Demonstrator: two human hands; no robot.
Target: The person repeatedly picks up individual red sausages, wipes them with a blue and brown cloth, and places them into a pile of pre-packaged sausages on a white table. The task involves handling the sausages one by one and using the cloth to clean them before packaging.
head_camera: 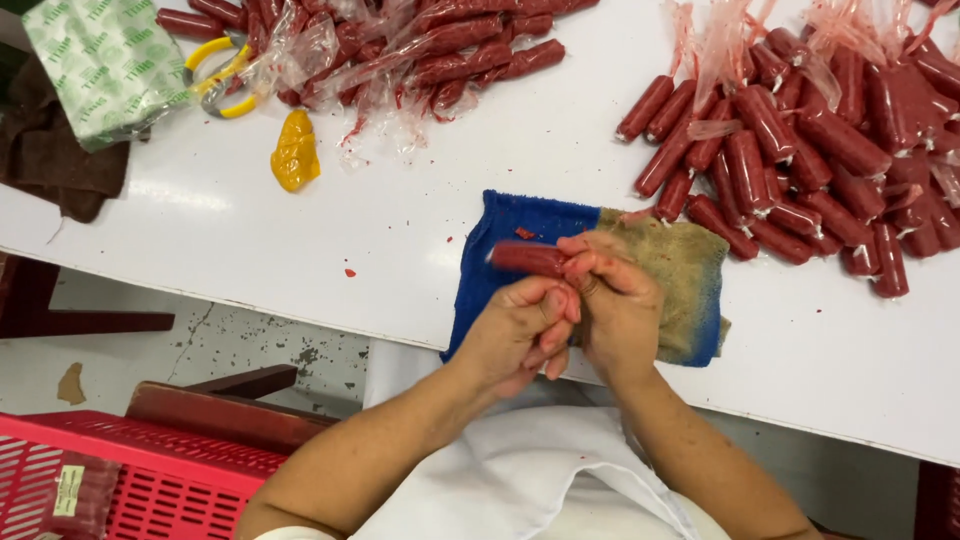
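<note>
Close in, we hold one red sausage (527,258) over the blue towel (520,225) at the table (420,200) edge: right hand (622,310) pinching its end, left hand (520,330) curled shut beside, gripping nothing we can see. Greasy fingers could slip, dropping it towards the red crate (150,480). Farther off, the sausage pile (810,160) sits near us; a stray elbow might scatter it.

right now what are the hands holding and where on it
A red sausage, pinched at its right end by the right hand's fingertips; the left hand presses against those fingers, just below that end.
</note>
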